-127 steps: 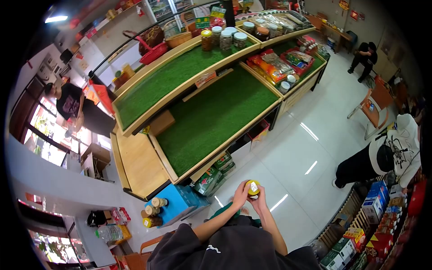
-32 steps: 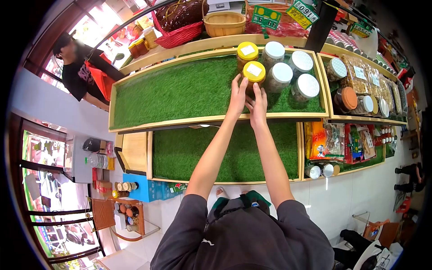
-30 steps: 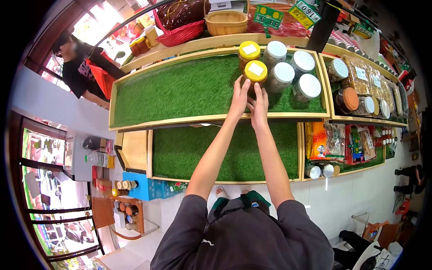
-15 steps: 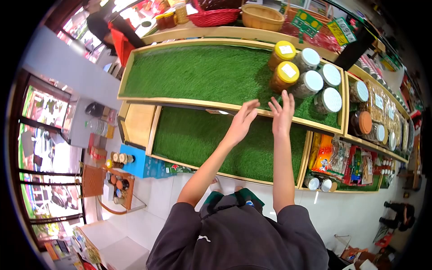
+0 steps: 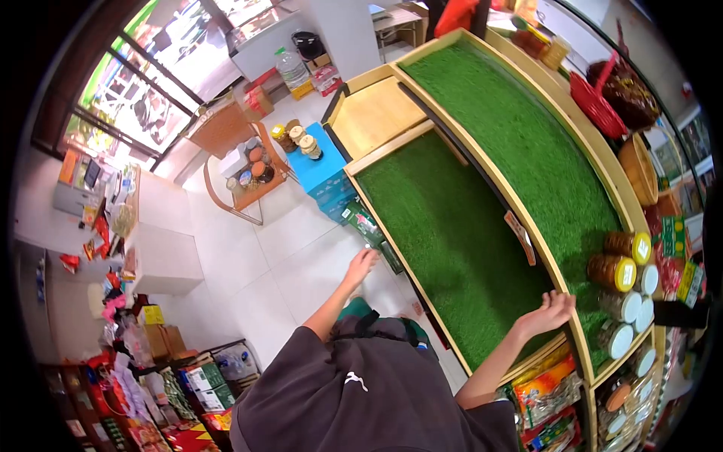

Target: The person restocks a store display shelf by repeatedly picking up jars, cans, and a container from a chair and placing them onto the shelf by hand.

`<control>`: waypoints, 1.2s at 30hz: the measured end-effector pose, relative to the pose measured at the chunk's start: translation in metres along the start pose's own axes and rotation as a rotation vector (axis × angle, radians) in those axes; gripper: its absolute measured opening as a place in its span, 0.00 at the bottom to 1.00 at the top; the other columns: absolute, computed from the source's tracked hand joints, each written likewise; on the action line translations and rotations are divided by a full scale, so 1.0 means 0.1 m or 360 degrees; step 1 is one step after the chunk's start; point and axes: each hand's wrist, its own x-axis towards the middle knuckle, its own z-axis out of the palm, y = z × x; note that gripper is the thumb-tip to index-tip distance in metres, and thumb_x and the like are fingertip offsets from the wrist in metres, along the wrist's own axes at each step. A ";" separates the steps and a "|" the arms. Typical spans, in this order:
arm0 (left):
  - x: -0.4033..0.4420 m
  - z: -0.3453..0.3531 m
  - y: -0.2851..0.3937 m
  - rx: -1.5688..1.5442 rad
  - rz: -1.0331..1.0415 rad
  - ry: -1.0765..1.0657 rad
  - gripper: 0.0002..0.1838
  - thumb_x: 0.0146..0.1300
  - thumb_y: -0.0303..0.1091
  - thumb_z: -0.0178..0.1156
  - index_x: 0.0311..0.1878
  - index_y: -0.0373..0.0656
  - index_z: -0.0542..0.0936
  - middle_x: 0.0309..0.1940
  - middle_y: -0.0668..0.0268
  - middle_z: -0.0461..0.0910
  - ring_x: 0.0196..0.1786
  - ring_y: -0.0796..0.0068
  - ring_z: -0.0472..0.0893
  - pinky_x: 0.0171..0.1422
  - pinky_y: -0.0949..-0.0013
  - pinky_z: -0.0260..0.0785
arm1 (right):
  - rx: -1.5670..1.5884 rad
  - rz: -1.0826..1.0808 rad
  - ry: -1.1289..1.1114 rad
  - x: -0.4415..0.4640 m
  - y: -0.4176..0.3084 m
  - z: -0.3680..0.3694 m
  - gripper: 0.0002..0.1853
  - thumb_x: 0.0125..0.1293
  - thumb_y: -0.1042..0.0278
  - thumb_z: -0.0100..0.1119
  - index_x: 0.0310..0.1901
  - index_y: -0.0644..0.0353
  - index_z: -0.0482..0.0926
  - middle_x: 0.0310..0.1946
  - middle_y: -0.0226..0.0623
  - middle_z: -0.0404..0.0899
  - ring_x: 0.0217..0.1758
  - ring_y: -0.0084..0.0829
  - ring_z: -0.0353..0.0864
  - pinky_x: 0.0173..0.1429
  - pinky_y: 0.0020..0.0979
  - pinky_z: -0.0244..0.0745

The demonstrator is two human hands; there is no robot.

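Currently, head view: left hand [image 5: 363, 265], partly curled, apparently empty, is held above the floor [image 5: 290, 237]; right hand [image 5: 551, 312], half-open, empty, is held near the upper shelf [image 5: 520, 135], contact unclear. Two yellow-lidded jars [image 5: 605, 272] are set on that shelf, beside white-lidded jars [image 5: 621, 306].

At the right of the frame, two amber-brown jars [image 5: 605, 271] wear bright yellow lids [image 5: 626, 273] with white labels; pale blue-white lids [image 5: 617, 341] cap the jars below them. The artificial turf [image 5: 520, 135] is vivid green, darker in the centre tray [image 5: 358, 167], framed in pale blond wood. A red basket [image 5: 599, 103] shows upper right, a sky-blue carton [image 5: 320, 166] upper centre. At bottom centre, the charcoal T-shirt [image 5: 376, 410] bears a white logo [image 5: 355, 381].
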 end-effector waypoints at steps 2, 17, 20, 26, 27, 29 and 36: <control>0.09 -0.40 -0.43 0.0003 -0.0208 0.0189 0.22 0.67 0.49 0.50 0.54 0.41 0.74 0.48 0.62 0.78 0.49 0.70 0.76 0.50 0.64 0.71 | -0.0143 0.0126 -0.0184 -0.36 0.20 0.14 0.15 0.68 0.71 0.52 0.55 0.64 0.68 0.45 0.35 0.71 0.42 0.26 0.72 0.42 0.27 0.72; 0.15 -2.79 -2.41 0.0417 -0.0408 0.0668 0.23 0.61 0.50 0.54 0.42 0.35 0.79 0.31 0.59 0.78 0.34 0.66 0.76 0.42 0.59 0.72 | -0.0849 0.2045 -0.1291 -3.19 2.62 0.88 0.26 0.61 0.50 0.57 0.54 0.61 0.69 0.47 0.42 0.70 0.53 0.49 0.73 0.60 0.46 0.70; 0.08 -3.31 -2.63 0.0156 -0.0603 0.0694 0.22 0.61 0.50 0.53 0.46 0.40 0.77 0.34 0.62 0.78 0.36 0.65 0.74 0.48 0.56 0.71 | -0.0920 0.2117 -0.1298 -3.59 2.75 1.26 0.26 0.62 0.51 0.56 0.54 0.62 0.69 0.46 0.41 0.69 0.55 0.50 0.71 0.61 0.46 0.69; -0.14 -3.77 -2.05 -0.0412 -0.0896 0.0744 0.22 0.61 0.49 0.52 0.53 0.45 0.73 0.48 0.62 0.74 0.47 0.63 0.71 0.50 0.53 0.69 | -0.0946 0.2090 -0.1481 -4.20 2.90 2.00 0.25 0.63 0.51 0.56 0.54 0.62 0.69 0.48 0.43 0.69 0.56 0.50 0.70 0.60 0.48 0.69; -0.09 -3.82 -1.99 -0.0468 -0.0885 0.0734 0.22 0.61 0.49 0.52 0.53 0.45 0.72 0.49 0.63 0.74 0.47 0.62 0.71 0.51 0.54 0.69 | -0.0934 0.2110 -0.1497 -4.27 2.93 2.10 0.28 0.62 0.51 0.56 0.56 0.63 0.68 0.50 0.44 0.68 0.57 0.51 0.70 0.61 0.47 0.69; 0.09 -3.91 -1.85 -0.0546 -0.0877 0.0699 0.23 0.62 0.49 0.52 0.55 0.45 0.71 0.52 0.62 0.74 0.51 0.62 0.71 0.53 0.56 0.68 | -0.0940 0.2152 -0.1485 -4.39 3.01 2.32 0.29 0.61 0.51 0.56 0.58 0.63 0.67 0.52 0.45 0.68 0.57 0.51 0.69 0.61 0.47 0.68; 0.83 -4.26 -1.16 -0.0337 -0.0752 0.0542 0.25 0.63 0.50 0.53 0.58 0.45 0.72 0.55 0.62 0.74 0.55 0.62 0.72 0.55 0.57 0.69 | -0.0872 0.2360 -0.1373 -4.93 3.59 3.14 0.39 0.57 0.48 0.59 0.65 0.62 0.61 0.62 0.49 0.61 0.63 0.51 0.64 0.64 0.47 0.66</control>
